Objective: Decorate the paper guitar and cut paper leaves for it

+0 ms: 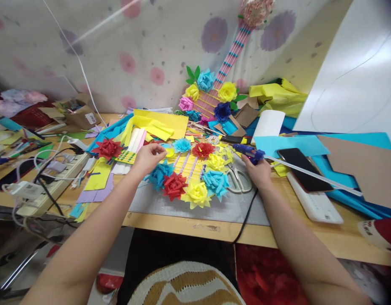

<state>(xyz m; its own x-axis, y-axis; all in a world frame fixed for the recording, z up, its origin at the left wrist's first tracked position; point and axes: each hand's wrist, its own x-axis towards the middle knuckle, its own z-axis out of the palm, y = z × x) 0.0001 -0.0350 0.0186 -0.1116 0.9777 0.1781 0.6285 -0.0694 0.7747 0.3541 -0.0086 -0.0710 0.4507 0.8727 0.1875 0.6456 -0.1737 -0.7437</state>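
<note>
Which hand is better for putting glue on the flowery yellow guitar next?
Probably the right hand: its grip is around the blue glue gun, which points toward the yellow guitar. The left hand is by the guitar, its grip pinched; I can't tell whether it holds anything.

A blue glue gun [251, 153] is gripped in the right hand [258, 173], its white stick [341, 185] extended over a phone [298, 159]; the left hand [150, 156] is held curled by a yellow paper guitar [188, 169] trimmed with red, blue and yellow flowers [198, 194], and scissors [240, 181] are laid on the grey mat [243, 214]
</note>
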